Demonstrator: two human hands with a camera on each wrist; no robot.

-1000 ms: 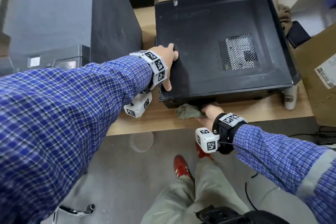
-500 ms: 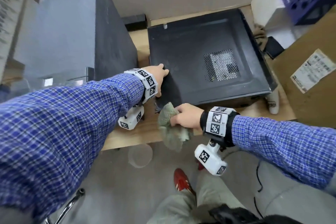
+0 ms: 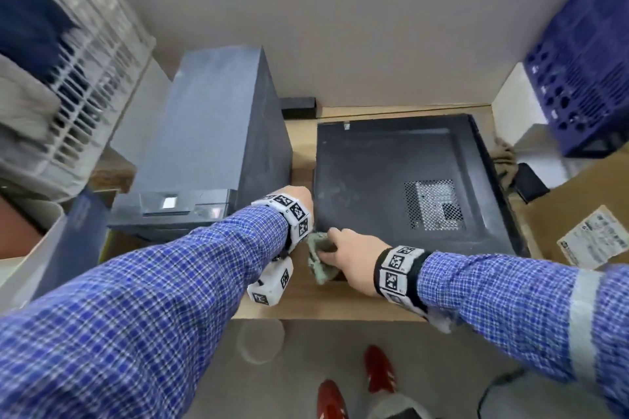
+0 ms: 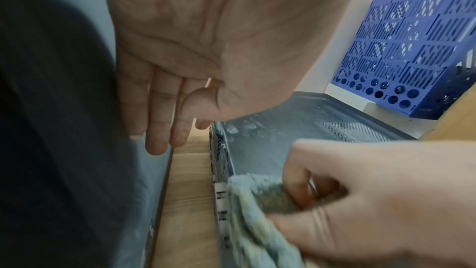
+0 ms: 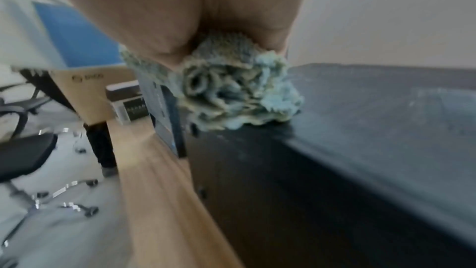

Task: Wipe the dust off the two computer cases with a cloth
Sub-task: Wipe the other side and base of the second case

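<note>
Green-grey cloth (image 3: 320, 257) bunched in right hand (image 3: 350, 257), pressed on flat case (image 3: 391, 173) corner to wipe; left hand (image 4: 165, 80) open, fingers straight, beside it.

No legible text appears. The cardboard box (image 5: 85, 89), left in the right wrist view, bears a blurred, unreadable logo. The paper label (image 3: 592, 241), right in the head view, is illegible.

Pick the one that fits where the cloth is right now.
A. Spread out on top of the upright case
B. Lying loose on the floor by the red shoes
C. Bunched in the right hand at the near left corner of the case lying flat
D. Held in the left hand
C: the right hand grips the bunched cloth at the near left corner of the flat case, while the left hand holds nothing.
</note>
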